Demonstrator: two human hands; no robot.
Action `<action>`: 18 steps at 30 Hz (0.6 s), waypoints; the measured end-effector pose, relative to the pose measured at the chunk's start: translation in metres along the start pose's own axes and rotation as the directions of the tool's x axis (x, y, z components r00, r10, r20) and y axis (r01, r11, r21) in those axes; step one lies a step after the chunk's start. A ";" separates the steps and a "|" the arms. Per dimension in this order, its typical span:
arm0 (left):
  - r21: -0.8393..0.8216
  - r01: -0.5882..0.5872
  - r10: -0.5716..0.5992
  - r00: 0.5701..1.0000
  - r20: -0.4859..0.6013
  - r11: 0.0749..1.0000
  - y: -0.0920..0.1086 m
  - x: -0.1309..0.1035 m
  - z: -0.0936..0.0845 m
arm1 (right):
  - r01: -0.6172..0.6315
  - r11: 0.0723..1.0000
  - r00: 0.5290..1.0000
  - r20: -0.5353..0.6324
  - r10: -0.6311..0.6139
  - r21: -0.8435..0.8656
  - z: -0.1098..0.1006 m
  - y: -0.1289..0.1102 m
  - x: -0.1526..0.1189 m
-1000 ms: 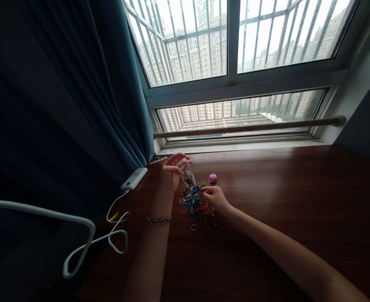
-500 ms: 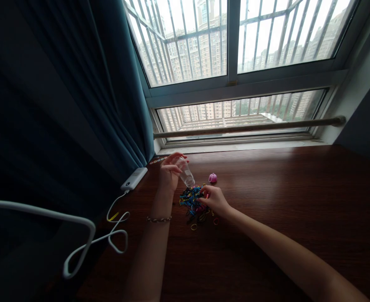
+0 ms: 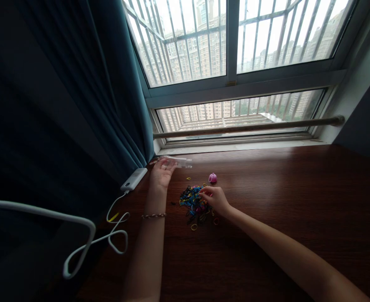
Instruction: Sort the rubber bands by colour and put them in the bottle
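My left hand holds a clear plastic bottle that lies nearly sideways, its open-looking end pointing right, near the back edge of the table. A pile of small coloured bands, blue, black, yellow and pink, sits on the brown table. At the pile's right side, my right hand has its thumb and fingers pinched together; what they hold, if anything, is too small to make out. Behind that hand stands a small pink object.
A white power bank with a looped white cable lies at the left, by a blue curtain. Loose bands lie around the pile. A barred window is behind the table.
My left hand has moved back and left, and the bottle has swung from tilted over the pile to nearly level. A yellow band now shows behind the pile. My right hand has barely moved.
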State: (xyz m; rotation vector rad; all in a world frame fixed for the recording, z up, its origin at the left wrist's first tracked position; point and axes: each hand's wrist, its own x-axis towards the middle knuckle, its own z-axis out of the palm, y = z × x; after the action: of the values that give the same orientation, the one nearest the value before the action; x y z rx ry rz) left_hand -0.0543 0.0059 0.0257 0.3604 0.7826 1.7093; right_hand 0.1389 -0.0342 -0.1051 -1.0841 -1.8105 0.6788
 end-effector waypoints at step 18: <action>-0.153 0.150 -0.165 0.982 -0.089 0.977 0.016 0.019 -0.025 | 0.231 0.949 0.937 0.310 -0.159 -0.213 0.065 0.010 0.095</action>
State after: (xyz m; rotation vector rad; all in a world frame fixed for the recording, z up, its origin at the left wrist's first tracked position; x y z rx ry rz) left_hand -0.0868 0.0139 0.0145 0.1089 0.7344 1.6330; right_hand 0.0646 0.0534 -0.1032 -0.9802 -2.2714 0.5212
